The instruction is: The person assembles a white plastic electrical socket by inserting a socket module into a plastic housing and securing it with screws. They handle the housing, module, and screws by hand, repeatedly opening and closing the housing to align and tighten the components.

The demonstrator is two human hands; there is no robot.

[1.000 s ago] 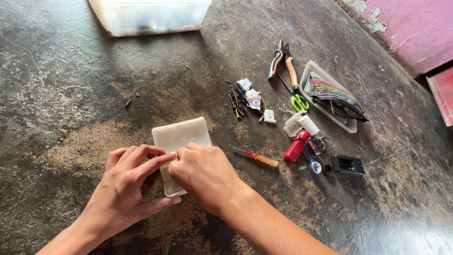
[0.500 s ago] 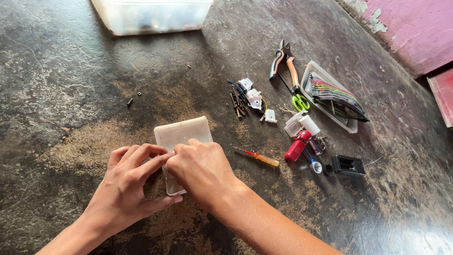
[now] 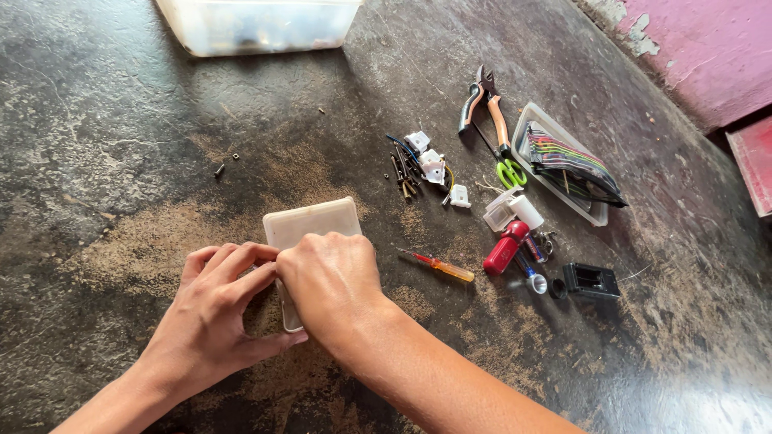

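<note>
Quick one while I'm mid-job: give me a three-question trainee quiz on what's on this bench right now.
1. True or false: both hands rest on the white plastic cover.
2. What lies nearest the right hand? A pliers, B small screwdriver, C clear tub.
3. Fill in: the tray of coloured wires sits at the bench's ____ side.

Key: 1 true; the left hand grips its edge too. 2 B. 3 right.

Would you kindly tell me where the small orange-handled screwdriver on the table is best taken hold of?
Probably at the orange handle, its thicker right-hand end, pinched across its width from above. The small screwdriver lies flat, apart from the other tools, and its thin shaft pointing toward the right hand gives little to hold.
</note>
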